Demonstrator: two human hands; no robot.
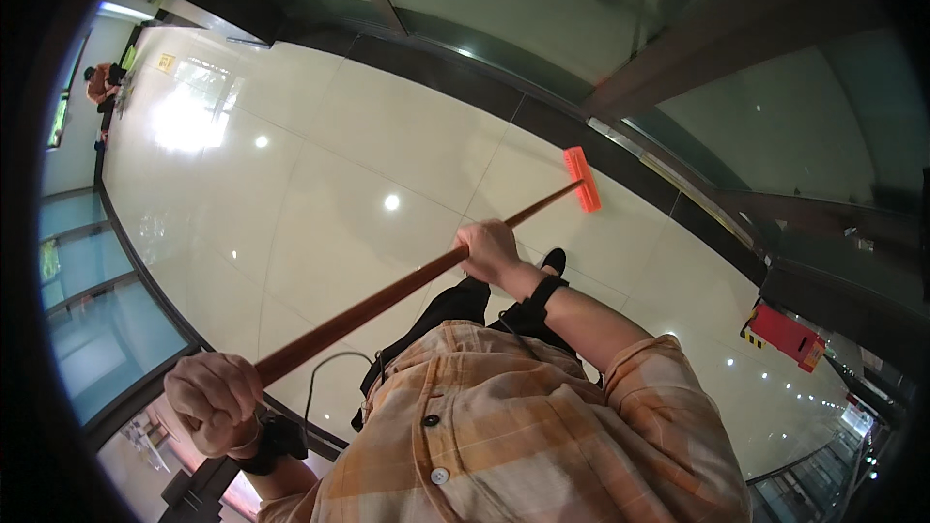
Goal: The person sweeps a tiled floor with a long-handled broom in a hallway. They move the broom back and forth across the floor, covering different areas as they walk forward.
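A push broom with a brown handle (378,305) and an orange-red head (582,179) slants across the view before me. My left hand (214,401) is closed around the handle's upper end, at the lower left. Farther down the handle, in front of my waist, my right hand (491,251) grips it. The broom head rests on the glossy beige tile floor (349,232), close to the dark border strip (465,91) along the glass. Black straps circle both my wrists. The palm sides of both hands are hidden.
Framed glass panels (501,14) rise along the top and right. A red box (785,334) with yellow-and-black stripes stands by the right wall. Far left, a person (105,83) sits low by the wall; a yellow floor marker (166,62) is nearby. Glass panels (109,334) line the left side.
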